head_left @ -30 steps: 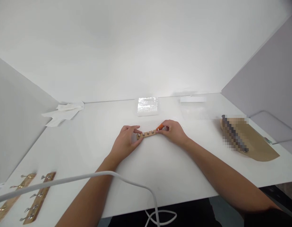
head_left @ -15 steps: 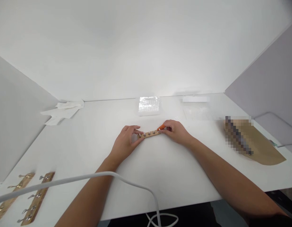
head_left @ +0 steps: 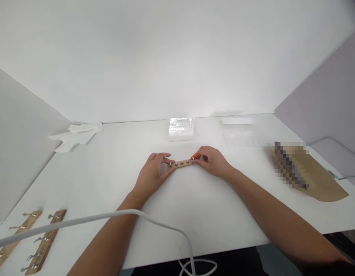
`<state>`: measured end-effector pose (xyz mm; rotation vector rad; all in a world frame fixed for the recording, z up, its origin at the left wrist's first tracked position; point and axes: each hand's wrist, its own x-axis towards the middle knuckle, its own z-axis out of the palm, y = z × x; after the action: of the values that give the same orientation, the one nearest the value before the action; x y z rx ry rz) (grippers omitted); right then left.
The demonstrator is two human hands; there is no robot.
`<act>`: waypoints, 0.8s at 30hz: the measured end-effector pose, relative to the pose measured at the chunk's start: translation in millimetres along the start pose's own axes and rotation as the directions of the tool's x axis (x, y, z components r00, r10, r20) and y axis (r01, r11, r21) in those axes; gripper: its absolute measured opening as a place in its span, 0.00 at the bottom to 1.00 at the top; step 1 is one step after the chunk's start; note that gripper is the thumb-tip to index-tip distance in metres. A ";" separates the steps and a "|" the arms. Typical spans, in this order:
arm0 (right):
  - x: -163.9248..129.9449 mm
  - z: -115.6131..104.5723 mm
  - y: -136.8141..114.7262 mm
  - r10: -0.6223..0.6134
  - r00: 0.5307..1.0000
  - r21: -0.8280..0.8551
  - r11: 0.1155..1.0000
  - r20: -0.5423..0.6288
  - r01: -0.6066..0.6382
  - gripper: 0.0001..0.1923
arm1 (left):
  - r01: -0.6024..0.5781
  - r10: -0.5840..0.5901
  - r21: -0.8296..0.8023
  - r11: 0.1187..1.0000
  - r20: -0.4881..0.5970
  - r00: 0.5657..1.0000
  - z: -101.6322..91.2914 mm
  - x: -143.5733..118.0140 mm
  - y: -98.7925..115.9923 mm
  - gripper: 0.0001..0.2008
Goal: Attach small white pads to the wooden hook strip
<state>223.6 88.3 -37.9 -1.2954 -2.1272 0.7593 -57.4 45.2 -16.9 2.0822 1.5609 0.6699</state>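
Note:
A short wooden strip (head_left: 182, 164) with several small metal bolts standing up along it lies across the middle of the table. My left hand (head_left: 153, 169) grips its left end between thumb and fingers. My right hand (head_left: 212, 161) is closed at the strip's right end, pinching a small orange object (head_left: 196, 155) beside the last bolt. My fingers cover much of that object, so its kind does not show.
Two wooden boards with metal wing-shaped pieces, one a wooden hook board (head_left: 49, 239), lie at the lower left. A white cable (head_left: 120, 212) crosses in front. White paper (head_left: 78, 136), a clear-wrapped packet (head_left: 181, 129), a transparent bag (head_left: 239, 130) and brown paper (head_left: 318, 168) lie around.
My right fingers and the orange object have shifted very slightly at the strip's right end. My left hand keeps the same grip.

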 end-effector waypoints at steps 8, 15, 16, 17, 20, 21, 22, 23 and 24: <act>0.8 1.5 0.3 0.000 1.000 0.001 1.000 -0.014 0.000 0.05 | 0.020 -0.020 -0.008 1.000 0.014 1.000 -0.5 1.9 -0.8 0.18; 2.2 2.4 1.4 -0.028 0.999 -0.003 1.000 -0.036 0.028 0.05 | 0.019 -0.018 -0.004 1.000 0.014 1.000 0.2 2.2 -3.9 0.18; 2.4 1.9 1.4 -0.031 0.999 -0.004 1.000 -0.032 0.031 0.06 | 0.021 -0.021 -0.005 1.000 0.016 1.000 0.1 2.3 -3.9 0.18; 2.4 1.3 1.4 -0.034 0.999 -0.007 0.999 -0.029 0.034 0.07 | 0.023 -0.023 -0.006 1.000 0.020 1.000 0.1 2.4 -3.8 0.18; 0.6 0.0 0.6 -0.036 0.998 -0.014 0.999 -0.043 0.035 0.10 | 0.027 -0.027 -0.004 1.000 0.028 0.999 -0.2 2.4 -3.3 0.18; -0.5 0.1 0.1 -0.036 0.998 -0.003 0.999 -0.056 0.036 0.13 | 0.027 -0.027 -0.004 1.000 0.029 0.999 -0.2 2.3 -3.1 0.19; -1.8 0.8 -0.6 -0.036 0.997 0.019 0.999 -0.069 0.038 0.19 | 0.027 -0.027 -0.003 1.000 0.028 0.999 -0.2 2.2 -2.9 0.19; -3.0 2.1 -1.5 -0.036 0.996 0.048 0.998 -0.079 0.040 0.25 | 0.029 -0.028 -0.004 1.000 0.028 0.999 -0.1 2.1 -2.8 0.19; -4.2 3.8 -2.6 -0.036 0.995 0.077 0.996 -0.088 0.043 0.31 | 0.030 -0.030 -0.005 1.000 0.029 0.999 0.0 2.0 -2.7 0.18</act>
<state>221.0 82.8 -39.3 -1.2189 -2.0277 0.7495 -58.9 47.8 -18.3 2.0516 1.5696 0.6292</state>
